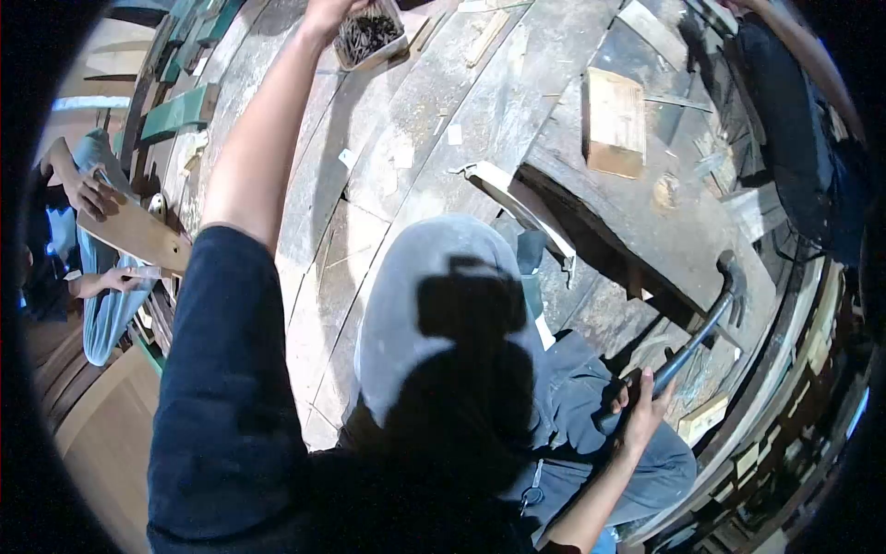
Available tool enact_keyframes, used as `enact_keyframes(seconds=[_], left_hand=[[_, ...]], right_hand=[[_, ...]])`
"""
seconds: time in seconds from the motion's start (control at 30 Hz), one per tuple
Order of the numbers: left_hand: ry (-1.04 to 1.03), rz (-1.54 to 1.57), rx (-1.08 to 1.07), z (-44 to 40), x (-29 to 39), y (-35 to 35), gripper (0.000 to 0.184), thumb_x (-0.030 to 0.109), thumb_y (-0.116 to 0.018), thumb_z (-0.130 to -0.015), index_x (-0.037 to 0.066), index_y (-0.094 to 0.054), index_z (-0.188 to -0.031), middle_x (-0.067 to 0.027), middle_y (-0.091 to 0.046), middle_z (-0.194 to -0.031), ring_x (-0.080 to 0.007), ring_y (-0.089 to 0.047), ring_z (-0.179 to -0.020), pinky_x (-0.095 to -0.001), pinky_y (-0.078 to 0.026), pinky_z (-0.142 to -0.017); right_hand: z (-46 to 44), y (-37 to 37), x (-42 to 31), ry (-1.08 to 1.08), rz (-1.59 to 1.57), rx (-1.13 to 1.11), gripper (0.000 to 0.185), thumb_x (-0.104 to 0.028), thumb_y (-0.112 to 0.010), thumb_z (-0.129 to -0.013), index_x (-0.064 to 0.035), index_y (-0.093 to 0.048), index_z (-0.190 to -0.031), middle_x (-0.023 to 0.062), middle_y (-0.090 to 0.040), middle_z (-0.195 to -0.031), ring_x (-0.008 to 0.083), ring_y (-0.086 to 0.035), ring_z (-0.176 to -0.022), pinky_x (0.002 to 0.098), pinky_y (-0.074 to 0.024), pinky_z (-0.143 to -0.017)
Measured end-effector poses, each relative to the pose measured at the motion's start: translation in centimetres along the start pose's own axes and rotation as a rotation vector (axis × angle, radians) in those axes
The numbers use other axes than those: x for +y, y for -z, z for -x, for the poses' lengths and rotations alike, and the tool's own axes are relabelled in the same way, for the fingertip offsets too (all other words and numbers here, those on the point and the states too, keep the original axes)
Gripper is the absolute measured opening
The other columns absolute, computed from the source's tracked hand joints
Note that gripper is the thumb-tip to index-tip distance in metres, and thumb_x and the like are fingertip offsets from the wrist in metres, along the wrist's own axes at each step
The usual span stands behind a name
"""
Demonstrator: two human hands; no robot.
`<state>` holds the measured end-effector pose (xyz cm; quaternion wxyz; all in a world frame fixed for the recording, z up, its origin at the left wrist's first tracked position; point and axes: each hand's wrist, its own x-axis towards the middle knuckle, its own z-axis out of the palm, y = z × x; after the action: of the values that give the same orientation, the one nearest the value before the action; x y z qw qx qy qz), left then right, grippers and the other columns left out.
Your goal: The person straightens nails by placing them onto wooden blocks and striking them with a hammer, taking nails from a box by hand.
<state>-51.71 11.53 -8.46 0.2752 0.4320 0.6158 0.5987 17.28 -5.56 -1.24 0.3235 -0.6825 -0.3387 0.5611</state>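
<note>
My left arm reaches to the top edge of the view, where my left hand point(329, 13) is beside a plastic container point(399, 46) of dark nails point(367, 39). Its fingers are mostly cut off, so whether they grip the container is unclear. At the lower right, my right hand point(642, 412) is wrapped round the dark handle of a claw hammer point(706, 330). The hammer's head points up and away, over a thick wooden slab point(637, 217). On that slab lies a wooden block point(616, 125).
Another person's hands point(92, 192) hold a wooden board point(138, 231) at the left. A person's dark clothing point(784, 120) shows at the upper right. A curved strip point(521, 210) lies near my knee on the plank floor point(369, 231). Wood scraps are scattered about.
</note>
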Motion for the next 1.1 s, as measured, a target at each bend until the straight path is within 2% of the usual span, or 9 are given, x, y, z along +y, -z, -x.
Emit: enact_keyframes(seconds=[0.13, 0.27, 0.47, 0.53, 0.57, 0.63, 0.73, 0.9, 1.1], left_hand=[[0.163, 0.275, -0.087, 6.6, 4.7, -5.2, 0.033, 0.023, -0.068, -0.094, 0.004, -0.064, -0.121, -0.011, -0.072, -0.105, -0.0198, -0.07, -0.097, -0.0288, -0.057, -0.077], [0.361, 0.415, -0.254, 12.7, 13.4, -12.1, 0.029, 0.01, -0.067, -0.095, 0.001, -0.06, -0.121, -0.0097, -0.068, -0.106, -0.0133, -0.068, -0.096, -0.0248, -0.059, -0.08], [0.412, 0.425, -0.644, 17.7, 21.4, -22.1, 0.027, 0.002, -0.071, -0.09, 0.0, -0.063, -0.115, -0.0115, -0.069, -0.11, -0.0166, -0.068, -0.107, -0.0244, -0.056, -0.091], [0.359, 0.395, -0.797, 18.9, 23.3, -26.0, 0.023, 0.004, -0.072, -0.09, 0.002, -0.065, -0.112, -0.009, -0.07, -0.107, -0.0168, -0.068, -0.105, -0.0255, -0.055, -0.091], [0.162, -0.025, -0.788, 19.7, 24.8, -28.1, 0.021, 0.005, -0.073, -0.089, 0.003, -0.066, -0.109, -0.0061, -0.071, -0.103, -0.0155, -0.068, -0.1, -0.0268, -0.055, -0.09], [0.008, -0.122, -0.853, 20.1, 23.9, -32.2, 0.02, 0.006, -0.074, -0.089, 0.002, -0.066, -0.106, -0.0049, -0.071, -0.1, -0.013, -0.068, -0.097, -0.0256, -0.055, -0.087], [-0.044, -0.06, -0.893, 20.7, 19.6, -38.8, 0.017, 0.005, -0.073, -0.089, -0.001, -0.064, -0.102, -0.0039, -0.069, -0.096, -0.009, -0.067, -0.089, -0.025, -0.055, -0.08], [-0.385, -0.488, -0.759, 23.0, 16.7, -44.1, 0.033, 0.004, -0.077, -0.08, -0.001, -0.065, -0.11, -0.0124, -0.072, -0.099, -0.0172, -0.071, -0.09, -0.0307, -0.056, -0.079], [-0.452, -0.565, -0.65, 24.8, 15.8, -39.5, 0.032, 0.011, -0.074, -0.083, 0.002, -0.066, -0.113, -0.0158, -0.068, -0.113, -0.0317, -0.068, -0.103, -0.0377, -0.053, -0.089]], right_hand=[[0.0, 0.5, 0.1, -0.017, -0.04, -0.015, 0.047, -0.016, -0.058, -0.101, -0.0096, -0.033, -0.14, 0.0044, -0.05, -0.074, 0.011, -0.046, -0.049, 0.0266, -0.0408, -0.041], [0.5, 0.4, -0.2, 0.018, -0.062, -0.007, 0.037, -0.017, -0.059, -0.101, -0.0092, -0.041, -0.132, 0.0027, -0.049, -0.072, 0.0103, -0.046, -0.051, 0.0259, -0.0391, -0.041], [0.2, 1.7, 0.2, 0.072, -0.16, -0.098, 0.022, -0.018, -0.061, -0.099, -0.0092, -0.043, -0.109, 0.0017, -0.049, -0.072, 0.0093, -0.049, -0.053, 0.0241, -0.0388, -0.042], [0.4, 2.0, 0.3, 0.065, -0.206, -0.098, 0.03, -0.017, -0.062, -0.099, -0.0062, -0.044, -0.121, 0.0017, -0.05, -0.072, 0.0101, -0.051, -0.051, 0.0261, -0.0434, -0.041], [0.6, 2.2, 0.2, 0.067, -0.237, -0.092, 0.035, -0.016, -0.062, -0.098, -0.0057, -0.043, -0.126, 0.0018, -0.05, -0.072, 0.01, -0.051, -0.051, 0.0259, -0.0438, -0.041], [0.5, 2.6, 0.7, 0.079, -0.25, -0.068, 0.047, -0.016, -0.062, -0.098, -0.004, -0.04, -0.138, 0.0022, -0.052, -0.073, 0.01, -0.052, -0.052, 0.0259, -0.0446, -0.041], [0.7, 2.8, 0.4, 0.134, -0.218, -0.038, 0.025, -0.016, -0.063, -0.098, -0.0051, -0.048, -0.114, 0.0026, -0.052, -0.075, 0.0098, -0.052, -0.053, 0.0254, -0.043, -0.042], [0.3, 3.0, 1.1, 0.171, -0.26, -0.057, 0.039, -0.014, -0.061, -0.097, -0.0039, -0.045, -0.131, 0.0024, -0.053, -0.075, 0.0099, -0.053, -0.049, 0.026, -0.0446, -0.039], [0.9, 2.9, 0.1, 0.141, -0.391, -0.091, 0.04, -0.015, -0.056, -0.1, -0.0049, -0.042, -0.137, 0.0049, -0.054, -0.076, 0.0121, -0.052, -0.052, 0.0276, -0.0437, -0.04]])
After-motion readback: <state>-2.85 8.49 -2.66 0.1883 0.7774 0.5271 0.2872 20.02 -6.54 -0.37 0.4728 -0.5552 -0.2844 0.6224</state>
